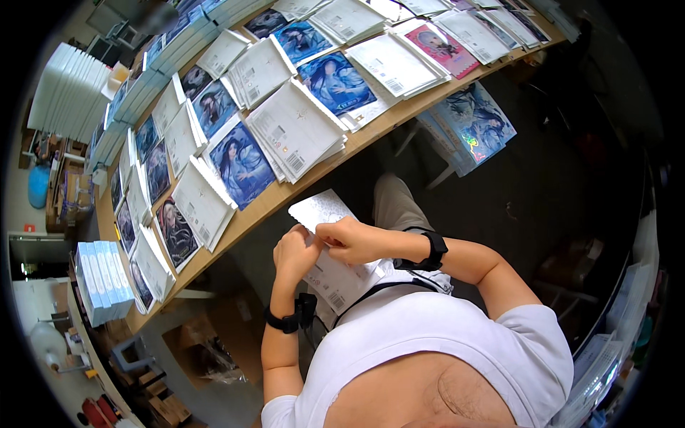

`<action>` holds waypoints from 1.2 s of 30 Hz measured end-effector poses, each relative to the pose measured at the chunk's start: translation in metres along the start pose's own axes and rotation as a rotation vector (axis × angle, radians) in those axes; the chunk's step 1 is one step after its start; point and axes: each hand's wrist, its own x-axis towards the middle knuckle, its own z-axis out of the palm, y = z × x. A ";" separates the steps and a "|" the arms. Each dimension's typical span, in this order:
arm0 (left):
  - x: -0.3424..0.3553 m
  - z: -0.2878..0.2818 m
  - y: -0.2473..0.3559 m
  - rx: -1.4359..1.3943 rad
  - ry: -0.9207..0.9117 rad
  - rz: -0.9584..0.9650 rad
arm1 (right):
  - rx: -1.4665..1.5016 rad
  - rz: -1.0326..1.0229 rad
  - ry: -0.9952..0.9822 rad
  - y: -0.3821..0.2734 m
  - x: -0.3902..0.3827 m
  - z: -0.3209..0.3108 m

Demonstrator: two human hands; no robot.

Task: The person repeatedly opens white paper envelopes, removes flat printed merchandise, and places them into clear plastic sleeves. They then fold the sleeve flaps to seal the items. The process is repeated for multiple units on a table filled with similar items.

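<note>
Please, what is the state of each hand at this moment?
Left hand: closed, holding the white packet at its left edge.
Right hand: closed on the same packet; fingertip grip partly hidden.

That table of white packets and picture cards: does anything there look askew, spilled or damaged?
Nothing looks spilled or plainly damaged. But many white packets lie in uneven, fanned piles on the table, edges out of line, which looks untidy beside the straighter light-blue stack at the picture's left.
</note>
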 end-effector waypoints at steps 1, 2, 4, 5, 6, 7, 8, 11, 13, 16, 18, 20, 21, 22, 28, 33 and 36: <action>0.001 0.001 0.000 -0.002 -0.009 0.001 | 0.012 0.006 0.021 0.000 -0.002 -0.002; 0.000 0.003 -0.001 -0.052 0.007 0.031 | 0.026 0.011 0.042 0.000 -0.003 -0.004; -0.002 0.007 -0.001 -0.154 0.034 0.095 | -0.172 -0.146 0.128 0.001 -0.009 -0.012; -0.003 0.008 -0.002 -0.182 0.047 0.140 | -0.273 -0.227 0.169 0.001 -0.011 -0.017; -0.004 0.008 -0.003 -0.209 0.058 0.187 | -0.377 -0.222 0.231 -0.003 -0.016 -0.019; -0.005 0.008 -0.003 -0.237 0.068 0.235 | -0.481 -0.214 0.295 -0.012 -0.024 -0.021; -0.005 0.005 -0.001 -0.238 0.023 0.232 | -0.591 -0.204 0.365 -0.017 -0.030 -0.026; 0.000 0.001 -0.005 -0.187 -0.058 0.270 | -0.670 -0.173 0.424 -0.027 -0.052 -0.052; 0.008 0.004 -0.019 -0.221 -0.091 0.325 | -0.595 -0.258 0.475 -0.041 -0.069 -0.071; 0.013 0.003 -0.030 -0.395 -0.130 0.486 | -0.224 -0.248 0.383 -0.045 -0.092 -0.091; 0.017 0.000 -0.024 -0.541 -0.174 0.673 | 0.016 -0.217 0.373 -0.028 -0.097 -0.094; 0.018 0.000 -0.018 -0.662 -0.238 0.627 | 0.201 -0.199 0.324 -0.012 -0.097 -0.090; 0.017 0.000 -0.015 -0.721 -0.267 0.600 | 0.097 -0.148 0.300 -0.008 -0.096 -0.089; 0.017 0.000 -0.013 -0.781 -0.296 0.572 | 0.106 -0.168 0.346 0.004 -0.090 -0.082; 0.018 0.008 -0.015 -0.805 -0.324 0.338 | 0.040 -0.127 0.537 0.040 -0.083 -0.078; 0.017 0.006 -0.019 -0.819 -0.345 0.326 | 0.128 0.240 0.343 0.036 -0.102 -0.075; 0.018 0.006 -0.016 -0.714 -0.287 0.378 | 0.118 0.310 0.260 0.030 -0.107 -0.080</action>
